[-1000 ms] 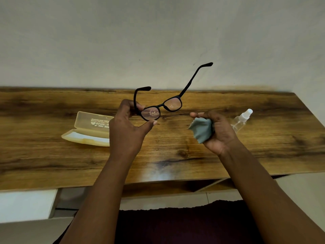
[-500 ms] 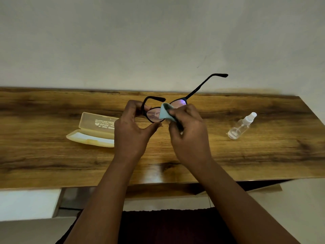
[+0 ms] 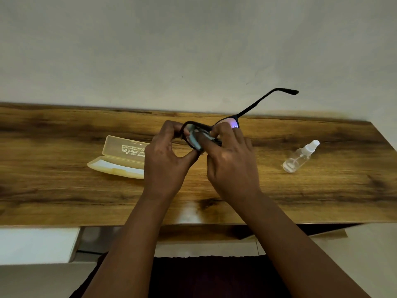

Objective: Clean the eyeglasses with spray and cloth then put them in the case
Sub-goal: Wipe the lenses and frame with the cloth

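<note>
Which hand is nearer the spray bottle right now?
Right. The right hand works the cloth on the eyeglasses, with bare table between it and the spray bottle. The left hand sits farther away, beside the open case.

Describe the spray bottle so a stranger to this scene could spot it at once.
Start at the long wooden table against the pale wall. Right of both hands, lying alone on its side, is the spray bottle. It is small and clear with a white nozzle, unlike the open yellowish case on the left.
</note>
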